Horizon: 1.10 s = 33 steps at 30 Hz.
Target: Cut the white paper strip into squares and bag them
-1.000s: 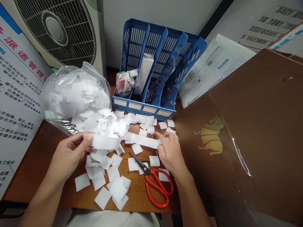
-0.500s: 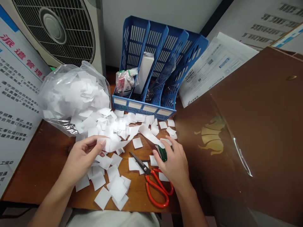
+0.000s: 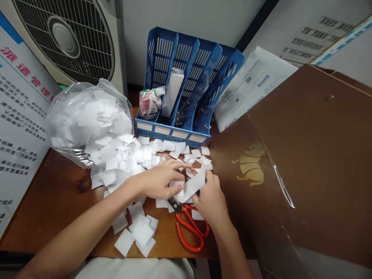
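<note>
My left hand (image 3: 158, 180) reaches across to the right, index finger stretched out and thumb against a white paper strip (image 3: 193, 186). The strip curves up between my hands. My right hand (image 3: 213, 197) is closed around a small dark green object, mostly hidden by paper and fingers; its kind cannot be made out. Just below my hands lie scissors (image 3: 190, 226) with red handles, blade tips hidden under my left hand and paper. Cut white paper squares (image 3: 142, 231) are scattered around, heaped toward the left.
Behind the heap, a clear plastic bag (image 3: 90, 116) bulges with paper pieces. A blue file rack (image 3: 174, 133) holds a white box (image 3: 173, 93) and small bags. A fan (image 3: 66, 38) stands back left; a white mailing envelope (image 3: 250, 91) leans right beside a brown surface (image 3: 290, 155).
My left hand has moved right, from the paper heap to beside my right hand. The strip, earlier stretched between my hands, now curves up close to my right hand. The view has shifted slightly.
</note>
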Each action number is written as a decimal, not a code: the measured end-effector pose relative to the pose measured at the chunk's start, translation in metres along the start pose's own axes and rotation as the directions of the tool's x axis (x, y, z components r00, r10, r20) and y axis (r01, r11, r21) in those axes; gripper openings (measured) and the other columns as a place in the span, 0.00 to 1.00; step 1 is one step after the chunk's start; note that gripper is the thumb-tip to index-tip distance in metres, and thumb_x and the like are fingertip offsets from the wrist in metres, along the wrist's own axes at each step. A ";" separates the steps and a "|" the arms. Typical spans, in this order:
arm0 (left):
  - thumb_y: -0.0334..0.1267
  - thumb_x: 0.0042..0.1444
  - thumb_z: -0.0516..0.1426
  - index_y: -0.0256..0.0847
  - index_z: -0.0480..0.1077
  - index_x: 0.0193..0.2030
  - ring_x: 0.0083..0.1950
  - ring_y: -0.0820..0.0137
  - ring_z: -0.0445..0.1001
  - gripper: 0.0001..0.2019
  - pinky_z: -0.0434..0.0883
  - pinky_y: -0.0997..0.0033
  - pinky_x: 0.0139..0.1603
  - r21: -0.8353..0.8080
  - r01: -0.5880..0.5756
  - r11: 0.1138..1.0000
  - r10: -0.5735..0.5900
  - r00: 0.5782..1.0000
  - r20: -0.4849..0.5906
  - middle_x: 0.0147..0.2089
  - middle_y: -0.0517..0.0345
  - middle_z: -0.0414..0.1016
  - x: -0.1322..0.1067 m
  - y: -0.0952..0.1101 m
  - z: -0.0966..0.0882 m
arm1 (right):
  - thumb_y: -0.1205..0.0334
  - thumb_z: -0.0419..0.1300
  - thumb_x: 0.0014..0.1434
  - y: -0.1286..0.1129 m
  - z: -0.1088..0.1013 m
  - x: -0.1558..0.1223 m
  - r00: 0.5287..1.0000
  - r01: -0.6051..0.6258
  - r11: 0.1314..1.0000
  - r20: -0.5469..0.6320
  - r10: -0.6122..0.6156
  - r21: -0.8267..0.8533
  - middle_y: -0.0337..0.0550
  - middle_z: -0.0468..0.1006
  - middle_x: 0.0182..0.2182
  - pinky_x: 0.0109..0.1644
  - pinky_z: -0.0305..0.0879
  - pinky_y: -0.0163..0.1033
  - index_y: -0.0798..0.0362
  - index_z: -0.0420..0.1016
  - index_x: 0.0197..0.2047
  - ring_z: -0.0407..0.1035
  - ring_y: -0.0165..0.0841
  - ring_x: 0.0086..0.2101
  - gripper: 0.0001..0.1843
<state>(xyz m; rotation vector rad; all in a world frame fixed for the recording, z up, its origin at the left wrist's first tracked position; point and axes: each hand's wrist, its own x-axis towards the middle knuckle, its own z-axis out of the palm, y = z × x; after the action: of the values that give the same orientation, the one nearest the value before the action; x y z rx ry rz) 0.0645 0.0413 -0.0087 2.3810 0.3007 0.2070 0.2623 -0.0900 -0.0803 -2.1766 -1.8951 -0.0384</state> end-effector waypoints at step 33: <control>0.36 0.65 0.55 0.42 0.78 0.39 0.73 0.56 0.62 0.09 0.41 0.46 0.79 0.090 0.087 0.992 -0.103 0.976 0.191 0.61 0.49 0.74 0.015 -0.030 0.022 | 0.63 0.65 0.54 0.005 0.010 0.035 0.978 -0.001 0.739 -0.154 0.142 0.673 0.49 0.77 0.57 0.55 0.72 0.47 0.48 0.68 0.50 0.74 0.43 0.53 0.20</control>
<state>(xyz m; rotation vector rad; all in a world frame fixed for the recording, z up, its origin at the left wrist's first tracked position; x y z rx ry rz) 0.0795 0.0528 -0.0438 2.4371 0.3348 -0.0856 0.2712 -0.0550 -0.0844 -1.6605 -1.4023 0.3783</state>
